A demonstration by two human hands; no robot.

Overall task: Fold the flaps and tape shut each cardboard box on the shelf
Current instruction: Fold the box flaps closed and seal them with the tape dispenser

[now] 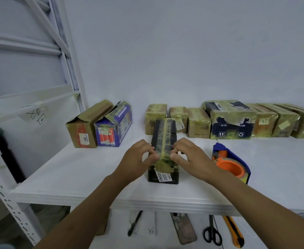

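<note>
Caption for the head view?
Left hand and right hand grip a small dark box, pressing tape down, on the white shelf beside a tape dispenser.

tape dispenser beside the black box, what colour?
Blue body, orange roll hub. The tape dispenser shows in the head view, right of the black box.

**White Shelving Against a Plain Wall**

A bare, pale wall (183,51) fills the back of the view, under soft, even light with a cool bluish cast. In front of it runs a white shelf (67,177) with a ribbed front edge. At the left stands a white metal rack frame (67,51) with diagonal braces. A perforated upright (11,209) rises at the shelf's near left corner. A handwritten paper label (37,115) is taped to one of the frame's beams.
</note>
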